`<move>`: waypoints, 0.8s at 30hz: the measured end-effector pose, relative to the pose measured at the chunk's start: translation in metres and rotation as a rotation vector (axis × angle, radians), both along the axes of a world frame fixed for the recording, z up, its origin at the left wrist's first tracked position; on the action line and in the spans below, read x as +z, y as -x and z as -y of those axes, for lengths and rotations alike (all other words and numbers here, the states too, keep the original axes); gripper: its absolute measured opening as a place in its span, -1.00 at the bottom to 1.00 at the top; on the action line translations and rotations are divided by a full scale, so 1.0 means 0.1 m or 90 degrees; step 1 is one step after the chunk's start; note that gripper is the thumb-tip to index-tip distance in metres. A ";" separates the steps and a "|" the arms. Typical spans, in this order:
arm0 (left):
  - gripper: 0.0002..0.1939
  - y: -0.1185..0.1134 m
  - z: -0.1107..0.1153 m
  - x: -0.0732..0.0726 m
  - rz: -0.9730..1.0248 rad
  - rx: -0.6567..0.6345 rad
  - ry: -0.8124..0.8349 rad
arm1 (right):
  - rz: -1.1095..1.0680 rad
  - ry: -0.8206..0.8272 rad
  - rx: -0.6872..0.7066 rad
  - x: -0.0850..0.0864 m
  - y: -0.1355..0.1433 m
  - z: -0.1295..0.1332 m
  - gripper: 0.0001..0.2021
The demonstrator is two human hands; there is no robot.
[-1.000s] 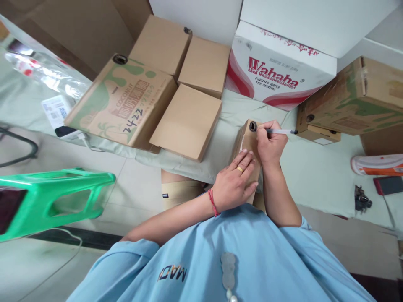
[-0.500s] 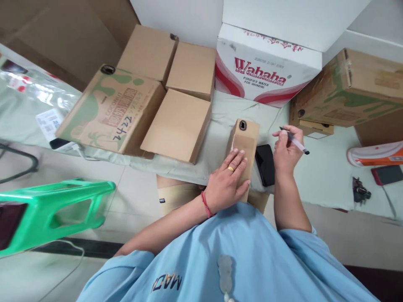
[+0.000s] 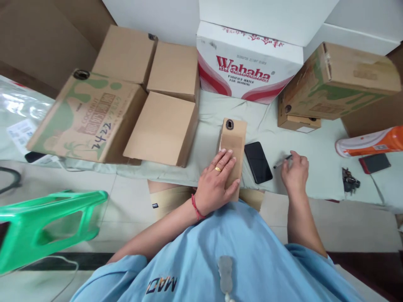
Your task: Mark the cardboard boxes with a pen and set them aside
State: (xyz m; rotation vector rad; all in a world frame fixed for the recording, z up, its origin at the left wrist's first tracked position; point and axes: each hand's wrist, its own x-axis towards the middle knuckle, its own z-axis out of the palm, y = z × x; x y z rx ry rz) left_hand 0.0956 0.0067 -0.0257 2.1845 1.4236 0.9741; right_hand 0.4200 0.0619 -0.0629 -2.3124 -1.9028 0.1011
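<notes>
The person's left hand (image 3: 217, 181) lies flat, fingers spread and released, on the near end of a small cardboard box (image 3: 232, 144) that rests on the pale cloth-covered surface (image 3: 315, 155) in front of them. The box's long axis runs away from the body, its far end carrying a dark round mark (image 3: 229, 124). The right hand (image 3: 294, 172) is down on the cloth well to the right of the box, fingers curled around a pen (image 3: 282, 161) that points left toward it. Between that hand and the box lies a black phone (image 3: 258, 162), just beside the box's right edge. So the left hand is on the box; the right, with the pen, sits apart across the phone. Bigger cartons (image 3: 160, 126) crowd the far side.
</notes>
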 end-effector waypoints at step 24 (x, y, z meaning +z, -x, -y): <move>-0.42 -0.01 0.00 0.00 0.012 0.009 0.036 | -0.232 -0.080 0.022 0.15 0.79 0.11 -0.22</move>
